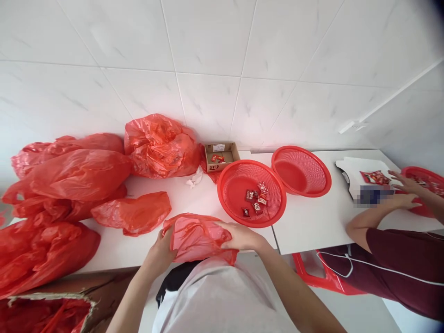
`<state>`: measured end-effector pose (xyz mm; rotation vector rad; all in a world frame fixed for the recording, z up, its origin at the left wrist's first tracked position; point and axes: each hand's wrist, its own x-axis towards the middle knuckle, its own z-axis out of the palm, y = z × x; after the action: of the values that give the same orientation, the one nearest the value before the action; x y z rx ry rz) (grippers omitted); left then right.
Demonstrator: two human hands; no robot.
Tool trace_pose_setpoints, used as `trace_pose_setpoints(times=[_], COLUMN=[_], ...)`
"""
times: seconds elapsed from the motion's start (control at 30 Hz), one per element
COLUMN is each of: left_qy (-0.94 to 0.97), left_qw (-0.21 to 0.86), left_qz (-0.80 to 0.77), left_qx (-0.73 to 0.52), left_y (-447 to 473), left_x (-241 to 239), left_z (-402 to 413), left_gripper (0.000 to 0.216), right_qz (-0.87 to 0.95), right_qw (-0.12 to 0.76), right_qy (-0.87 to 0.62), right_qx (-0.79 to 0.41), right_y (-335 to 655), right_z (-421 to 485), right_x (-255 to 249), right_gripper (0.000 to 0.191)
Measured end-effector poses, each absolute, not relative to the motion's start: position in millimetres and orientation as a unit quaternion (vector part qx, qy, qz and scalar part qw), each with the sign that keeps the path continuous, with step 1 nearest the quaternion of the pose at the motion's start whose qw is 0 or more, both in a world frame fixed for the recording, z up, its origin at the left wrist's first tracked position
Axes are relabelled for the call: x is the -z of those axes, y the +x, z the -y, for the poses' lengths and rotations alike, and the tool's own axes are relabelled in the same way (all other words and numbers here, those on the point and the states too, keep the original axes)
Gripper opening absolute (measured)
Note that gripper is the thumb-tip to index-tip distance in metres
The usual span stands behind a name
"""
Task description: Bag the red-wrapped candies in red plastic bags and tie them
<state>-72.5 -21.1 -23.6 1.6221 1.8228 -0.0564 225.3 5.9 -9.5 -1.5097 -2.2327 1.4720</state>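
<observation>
At the near edge of the white table (194, 199), both my hands grip a crumpled red plastic bag (197, 238). My left hand (162, 249) pinches its left side and my right hand (241, 237) clutches its right side, fingers closed on the plastic. Just beyond the bag sits a red mesh basket (231, 194) holding several small red and white wrapped sweets (256, 200).
A second red basket (301, 171) stands to the right. Full red plastic bags (79, 175) pile up at the left and back, beside a small cardboard box (222, 156). On the right another person's hands (404, 192) work over white card and a third red basket (428, 178). A cardboard carton (52, 305) sits lower left.
</observation>
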Motion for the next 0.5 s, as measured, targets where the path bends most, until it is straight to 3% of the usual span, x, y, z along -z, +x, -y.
trace_pose_setpoints(times=[0.07,0.13,0.3,0.5], left_qy=[0.619,0.618,0.601,0.580], left_qw=[0.352,0.351,0.364,0.403], left_qz=[-0.702,-0.703,-0.710,-0.706], left_qx=[0.003,-0.022,-0.041,-0.050], left_y=[-66,-57,-27,-12], left_x=[20,14,1,-9], left_z=[25,26,24,26], left_gripper=[0.085,0.082,0.078,0.085], right_qz=[0.718,0.686,0.644,0.634], right_qw=[0.130,0.156,-0.007,-0.077], right_qy=[-0.508,-0.594,-0.693,-0.689], right_qx=[-0.457,-0.390,-0.325,-0.342], right_y=[244,267,301,296], right_z=[-18,-34,-65,-75], right_x=[16,25,69,113], right_gripper=[0.048,0.037,0.042,0.026])
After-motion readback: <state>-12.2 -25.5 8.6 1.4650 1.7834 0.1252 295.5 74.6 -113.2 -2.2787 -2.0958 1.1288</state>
